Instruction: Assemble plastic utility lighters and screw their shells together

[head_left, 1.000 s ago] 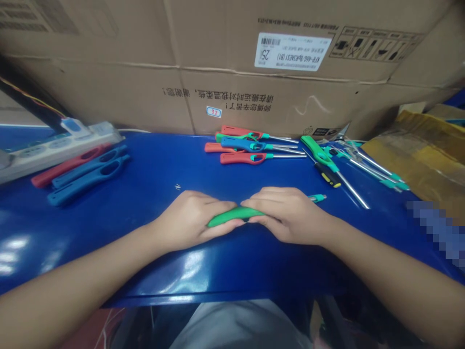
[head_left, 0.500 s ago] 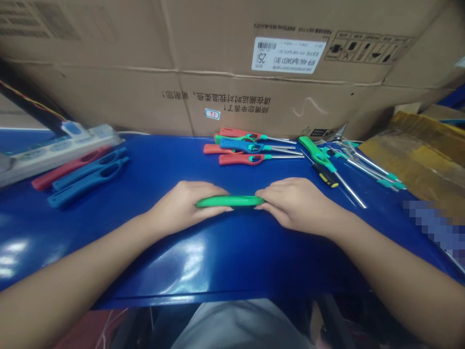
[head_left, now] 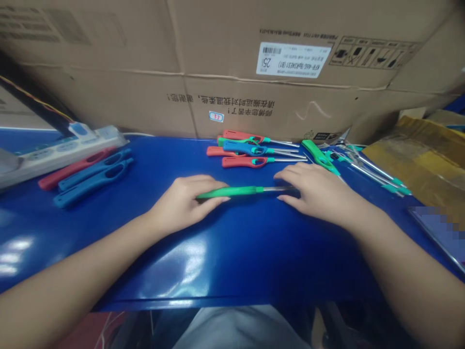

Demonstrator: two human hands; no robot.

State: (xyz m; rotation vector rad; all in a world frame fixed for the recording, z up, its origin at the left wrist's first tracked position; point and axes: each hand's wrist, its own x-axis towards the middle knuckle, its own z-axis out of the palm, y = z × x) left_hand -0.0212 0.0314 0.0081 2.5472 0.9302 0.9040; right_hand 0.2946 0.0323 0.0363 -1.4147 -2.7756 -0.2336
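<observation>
My left hand (head_left: 187, 203) is closed around the back end of a green long-necked lighter (head_left: 236, 192), held level above the blue table. Its metal rod points right. My right hand (head_left: 303, 191) is at the rod's tip, with thumb and fingers apart on either side of it and not gripping. Just behind sits a pile of finished-looking lighters (head_left: 247, 162) in red, blue and green with metal rods. Another green lighter (head_left: 317, 155) lies partly behind my right hand.
Red and blue handles without rods (head_left: 92, 182) lie at left beside a white power strip (head_left: 47, 157). Loose rods with green ends (head_left: 374, 174) lie at right, near taped brown cardboard (head_left: 410, 150). A large carton (head_left: 218, 58) walls off the back of the blue table (head_left: 232, 261).
My right hand has let go of the green handle's front and moved right, baring the metal rod. The left hand keeps its hold. The view has shifted slightly.
</observation>
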